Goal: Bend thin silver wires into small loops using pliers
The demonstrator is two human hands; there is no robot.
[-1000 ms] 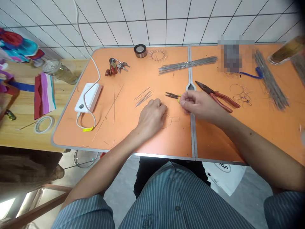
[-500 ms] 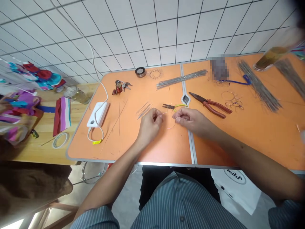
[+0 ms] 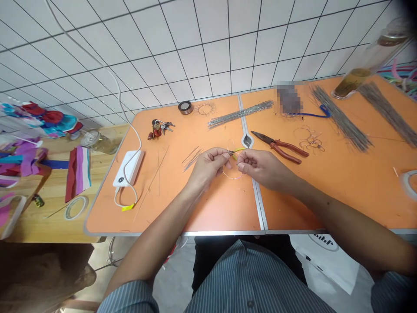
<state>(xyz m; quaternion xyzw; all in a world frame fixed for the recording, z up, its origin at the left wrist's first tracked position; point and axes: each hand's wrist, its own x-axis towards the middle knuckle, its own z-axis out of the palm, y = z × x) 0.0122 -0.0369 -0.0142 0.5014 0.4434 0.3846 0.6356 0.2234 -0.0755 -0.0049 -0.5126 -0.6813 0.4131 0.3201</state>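
Between my hands is a thin wire [image 3: 232,178] bent into a loop, its lower curve hanging below my fingers. My left hand [image 3: 213,164] is closed, thumb and forefinger pinching the wire at the left. At the right my right hand [image 3: 256,164] is closed too, its fingertips pinched on the wire. Small yellow-handled pliers [image 3: 239,151] lie just beyond the fingers, partly hidden by them. Several short cut wires [image 3: 191,158] rest left of my left hand. Larger red-handled pliers [image 3: 280,145] lie beyond my right hand.
Bundles of straight wire [image 3: 241,114] lie toward the back. A white power bank [image 3: 128,168] with a cable, keys [image 3: 160,128] and black tape [image 3: 185,107] are on the left. A glass bottle [image 3: 353,82] stands back right. Tangled wire rings [image 3: 312,141] lie right of the red pliers.
My left hand has shifted toward my right hand, its fingers now extending further along the wire. The loop has turned and its lower curve hangs lower. The view has tilted slightly.
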